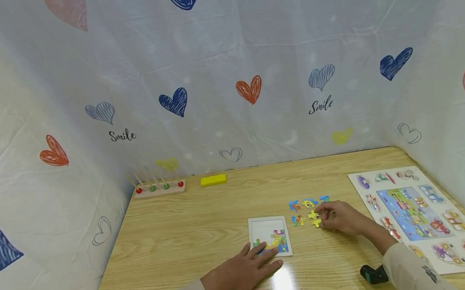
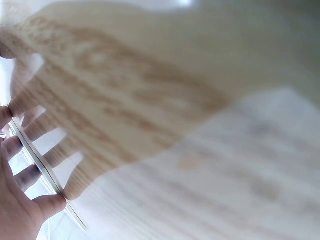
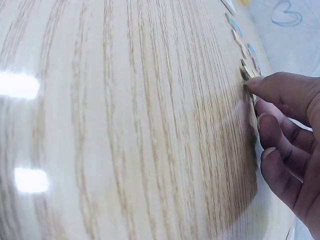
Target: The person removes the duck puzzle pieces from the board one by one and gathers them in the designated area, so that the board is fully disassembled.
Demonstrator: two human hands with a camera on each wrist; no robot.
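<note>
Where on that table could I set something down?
Bare tabletop lies left of the white tray, in front of the peg rack and yellow block. Right of the tray is crowded: loose puzzle pieces, the right hand, then the picture board. The left hand touches the tray.

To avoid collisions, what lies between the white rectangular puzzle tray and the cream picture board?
The head view shows multicoloured jigsaw pieces and the right hand.
</note>
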